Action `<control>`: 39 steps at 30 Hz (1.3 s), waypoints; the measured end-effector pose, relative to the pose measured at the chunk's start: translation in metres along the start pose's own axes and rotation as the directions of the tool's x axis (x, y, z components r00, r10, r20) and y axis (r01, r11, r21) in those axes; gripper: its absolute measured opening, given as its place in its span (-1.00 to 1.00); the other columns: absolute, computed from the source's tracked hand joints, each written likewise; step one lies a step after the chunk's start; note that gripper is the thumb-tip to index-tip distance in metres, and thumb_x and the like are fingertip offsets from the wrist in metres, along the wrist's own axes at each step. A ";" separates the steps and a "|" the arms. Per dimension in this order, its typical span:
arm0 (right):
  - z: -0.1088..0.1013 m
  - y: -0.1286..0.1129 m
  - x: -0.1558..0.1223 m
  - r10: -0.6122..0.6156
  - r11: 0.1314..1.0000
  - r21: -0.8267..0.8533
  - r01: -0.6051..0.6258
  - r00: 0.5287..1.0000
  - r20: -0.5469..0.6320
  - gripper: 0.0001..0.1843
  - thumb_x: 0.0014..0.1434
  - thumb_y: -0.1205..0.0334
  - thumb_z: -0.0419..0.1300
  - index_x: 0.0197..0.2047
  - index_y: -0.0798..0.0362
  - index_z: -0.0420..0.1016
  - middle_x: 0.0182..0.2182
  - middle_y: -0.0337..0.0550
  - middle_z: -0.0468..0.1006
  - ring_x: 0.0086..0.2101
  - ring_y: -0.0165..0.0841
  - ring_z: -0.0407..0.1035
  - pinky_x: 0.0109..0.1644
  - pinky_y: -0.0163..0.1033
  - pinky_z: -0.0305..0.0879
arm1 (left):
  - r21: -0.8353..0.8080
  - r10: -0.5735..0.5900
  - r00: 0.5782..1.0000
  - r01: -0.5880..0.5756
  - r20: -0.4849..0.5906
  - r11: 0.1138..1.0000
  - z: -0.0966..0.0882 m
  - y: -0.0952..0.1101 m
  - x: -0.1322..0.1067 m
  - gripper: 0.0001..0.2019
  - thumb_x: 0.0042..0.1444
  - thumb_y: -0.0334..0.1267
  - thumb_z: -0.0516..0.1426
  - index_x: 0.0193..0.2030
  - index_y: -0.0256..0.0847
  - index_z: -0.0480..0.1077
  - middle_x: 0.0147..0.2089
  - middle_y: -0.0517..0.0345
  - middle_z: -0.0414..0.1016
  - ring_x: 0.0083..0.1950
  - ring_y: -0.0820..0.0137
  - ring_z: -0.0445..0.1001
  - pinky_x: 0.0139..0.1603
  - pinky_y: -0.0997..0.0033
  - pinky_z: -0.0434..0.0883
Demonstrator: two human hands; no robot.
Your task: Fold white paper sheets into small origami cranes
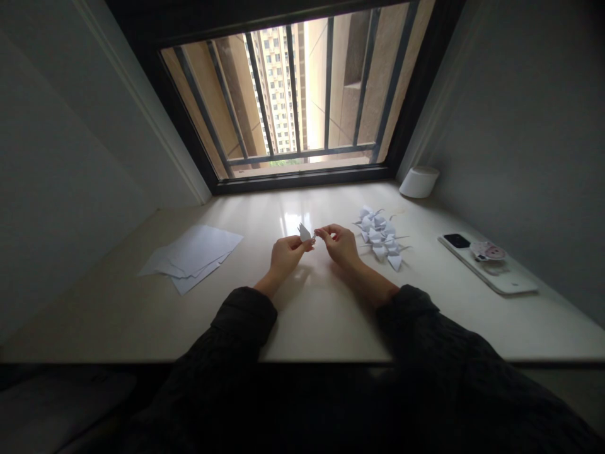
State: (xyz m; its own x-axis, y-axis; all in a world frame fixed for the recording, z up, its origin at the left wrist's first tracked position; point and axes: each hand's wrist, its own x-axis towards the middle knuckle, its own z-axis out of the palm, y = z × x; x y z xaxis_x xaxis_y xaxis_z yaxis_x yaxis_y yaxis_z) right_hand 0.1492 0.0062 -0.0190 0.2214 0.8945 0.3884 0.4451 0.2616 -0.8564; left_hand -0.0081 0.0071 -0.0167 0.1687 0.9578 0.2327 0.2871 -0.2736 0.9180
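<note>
"What takes up most of the view?"

"A pale, glossy counter (326, 321), running up to a dark-framed window (312, 94). Metal bars (328, 82) stand outside the glass, with tall buildings beyond."

"And next in size?"

"Two dark sleeves (243, 315), reaching in from the near edge. To the left lie loose white sheets (201, 252), overlapping unevenly. Far right there's a white phone (513, 282), camera side up, with a decorated stand (490, 251) on its back."

"Anything by the right forearm?"

"A cluster of folded paper shapes (378, 236), bunched together just beyond it. Near the window's right corner sits a white cup-like container (419, 181)."

"What about the hands?"

"The left hand (286, 255) has its thumb and fingers pressed together, with a small folded piece (305, 234) between them. The right hand (341, 244) pinches at the piece's right tip, thumb against fingertip, no gap that I can see."

"So where is that piece?"

"Between the two hands, above the middle of the counter, its pointed part upward. The finer folds are too small to make out."
</note>
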 end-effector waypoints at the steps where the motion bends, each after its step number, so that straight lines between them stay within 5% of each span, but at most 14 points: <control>1: 0.000 0.001 0.001 0.007 1.000 0.015 -0.007 1.000 0.007 -0.66 0.04 -0.06 0.18 -0.44 0.03 0.59 -0.49 -0.14 0.57 -0.49 -0.33 0.33 -0.37 -0.22 0.20 | -0.010 0.000 1.000 0.000 0.001 1.000 0.000 0.000 0.000 -0.65 -0.03 0.04 0.20 -0.39 -0.26 0.54 -0.37 0.00 0.60 -0.30 0.27 0.56 -0.26 0.37 0.40; 9: -0.005 0.002 0.010 0.185 0.894 0.399 -0.205 0.979 0.088 -0.53 -0.13 -0.15 0.30 -0.31 0.08 0.63 -0.37 -0.09 0.63 -0.35 -0.30 0.45 -0.28 -0.23 0.31 | -0.095 -0.021 1.000 0.020 -0.013 0.995 -0.001 -0.001 0.005 -0.67 -0.06 0.00 0.23 -0.35 -0.27 0.55 -0.37 0.00 0.60 -0.31 0.29 0.55 -0.24 0.35 0.41; 12: -0.007 -0.001 0.010 0.141 0.911 0.383 -0.156 0.988 0.068 -0.56 -0.12 -0.13 0.30 -0.31 0.06 0.63 -0.33 -0.08 0.63 -0.31 -0.28 0.45 -0.26 -0.22 0.32 | -0.093 -0.021 1.000 0.020 -0.013 0.995 -0.001 -0.001 0.005 -0.68 -0.06 0.00 0.23 -0.35 -0.26 0.56 -0.37 0.00 0.60 -0.31 0.29 0.56 -0.23 0.34 0.42; 17: -0.003 -0.005 0.004 0.035 0.952 0.289 -0.100 0.974 0.222 -0.59 -0.13 -0.09 0.33 -0.27 0.02 0.63 -0.33 -0.09 0.62 -0.34 -0.28 0.45 -0.25 -0.21 0.32 | -0.044 0.014 1.000 -0.013 0.018 0.999 -0.002 0.001 0.003 -0.70 -0.02 -0.02 0.21 -0.35 -0.24 0.55 -0.38 0.03 0.60 -0.31 0.28 0.56 -0.27 0.36 0.41; 23: -0.003 -0.006 0.000 0.070 0.933 0.317 -0.172 0.948 0.309 -0.64 -0.16 -0.04 0.36 -0.37 0.06 0.63 -0.39 -0.09 0.63 -0.31 -0.23 0.48 -0.21 -0.21 0.33 | 0.281 0.060 0.998 -0.064 0.023 0.957 -0.005 0.007 -0.001 -0.82 0.04 -0.14 0.18 -0.35 -0.16 0.56 -0.38 0.10 0.60 -0.32 0.31 0.54 -0.30 0.39 0.38; 27: -0.006 -0.007 0.002 0.055 0.926 0.336 -0.173 0.942 0.331 -0.66 -0.15 -0.06 0.34 -0.44 0.07 0.61 -0.43 -0.10 0.63 -0.31 -0.23 0.48 -0.14 -0.19 0.33 | 0.333 0.077 0.997 -0.080 0.023 0.939 -0.006 0.012 -0.002 -0.80 0.05 -0.11 0.17 -0.35 -0.14 0.56 -0.36 0.10 0.60 -0.33 0.31 0.53 -0.31 0.39 0.37; 31: -0.006 -0.003 0.005 0.063 0.934 0.319 -0.160 0.953 0.295 -0.66 -0.15 -0.04 0.35 -0.43 0.08 0.60 -0.43 -0.10 0.62 -0.31 -0.23 0.48 -0.14 -0.18 0.32 | 0.217 0.050 0.999 -0.052 0.014 0.975 -0.009 0.012 0.000 -0.77 -0.10 -0.07 0.28 -0.32 -0.12 0.56 -0.32 0.08 0.60 -0.29 0.27 0.53 -0.29 0.36 0.39; 35: -0.006 0.002 0.006 0.083 0.957 0.252 -0.142 0.969 0.231 -0.66 -0.10 -0.05 0.31 -0.40 0.06 0.60 -0.43 -0.11 0.62 -0.35 -0.24 0.48 -0.23 -0.20 0.34 | -0.127 -0.012 1.000 0.013 0.006 0.992 -0.012 0.011 0.006 -0.56 -0.17 -0.10 0.33 -0.10 -0.18 0.51 -0.19 -0.01 0.59 -0.19 0.26 0.54 -0.16 0.30 0.42; 39: -0.004 0.001 0.005 0.017 0.975 0.209 -0.077 0.961 0.277 -0.70 -0.07 -0.04 0.29 -0.41 0.04 0.61 -0.43 -0.12 0.63 -0.37 -0.26 0.48 -0.29 -0.23 0.32 | -0.271 -0.056 0.995 0.031 -0.086 0.962 -0.010 0.012 0.007 -0.67 -0.11 -0.10 0.29 -0.21 -0.22 0.55 -0.22 -0.01 0.60 -0.19 0.28 0.53 -0.14 0.28 0.41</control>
State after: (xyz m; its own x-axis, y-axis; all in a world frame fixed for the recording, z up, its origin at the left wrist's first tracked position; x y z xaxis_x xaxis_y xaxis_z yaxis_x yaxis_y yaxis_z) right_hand 0.1542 0.0089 -0.0161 -0.0200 0.9642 0.2643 0.2358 0.2614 -0.9360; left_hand -0.0123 0.0115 -0.0006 0.0710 0.9757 0.2073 0.0259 -0.2095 0.9775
